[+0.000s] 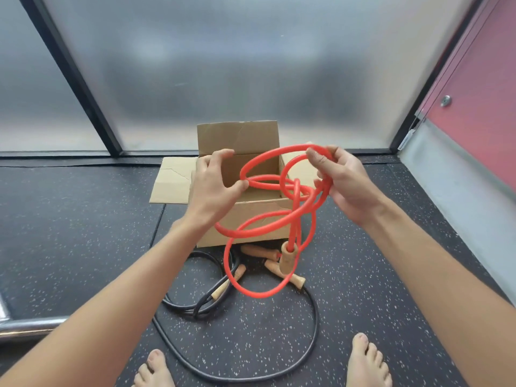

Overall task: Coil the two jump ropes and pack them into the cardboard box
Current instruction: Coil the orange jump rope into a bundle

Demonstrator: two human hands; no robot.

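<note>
A red jump rope (258, 223) hangs in loose loops in front of the open cardboard box (259, 210). My right hand (342, 181) pinches the top of the loops above the box's right side. My left hand (215, 185) has its fingers spread, thumb touching a loop at the left. One wooden handle (287, 259) of the red rope dangles below the loops. A black jump rope (312, 325) lies uncoiled on the floor in front of the box, with wooden handles (227, 283) beside it.
The box stands on a dark speckled floor (83, 247) against a frosted glass wall (223, 65). My bare feet (365, 364) are at the bottom edge. A metal bar (30, 328) lies at the lower left. A red door (480, 93) is on the right.
</note>
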